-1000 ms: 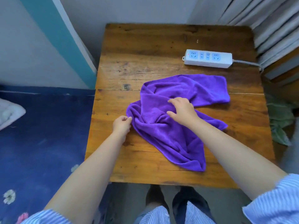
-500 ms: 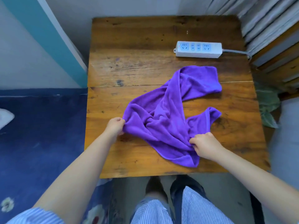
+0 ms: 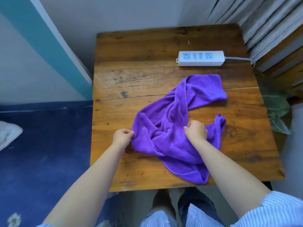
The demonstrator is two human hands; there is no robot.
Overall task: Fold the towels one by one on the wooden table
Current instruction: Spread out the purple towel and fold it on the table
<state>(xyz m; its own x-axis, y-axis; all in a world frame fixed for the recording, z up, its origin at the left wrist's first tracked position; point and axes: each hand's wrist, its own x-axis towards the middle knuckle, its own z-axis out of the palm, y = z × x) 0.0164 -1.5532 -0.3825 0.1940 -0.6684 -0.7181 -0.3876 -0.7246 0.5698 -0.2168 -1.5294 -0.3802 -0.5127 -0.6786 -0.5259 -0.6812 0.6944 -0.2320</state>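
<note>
A purple towel (image 3: 173, 125) lies crumpled and twisted on the wooden table (image 3: 131, 76), stretching from the near edge up toward the far right. My left hand (image 3: 122, 137) pinches the towel's left edge with curled fingers. My right hand (image 3: 196, 130) grips a bunched fold in the towel's middle right part, and my forearm lies across the cloth below it. One towel corner sticks up just right of that hand.
A white power strip (image 3: 200, 58) with a grey cable lies at the table's far right. Curtains (image 3: 262, 22) hang beyond the right corner. Green cloth (image 3: 277, 110) lies off the right edge. A blue carpet (image 3: 42, 145) covers the floor on the left.
My right hand has moved from the towel's near edge up to a fold in its middle. The left hand keeps its hold on the left edge.
</note>
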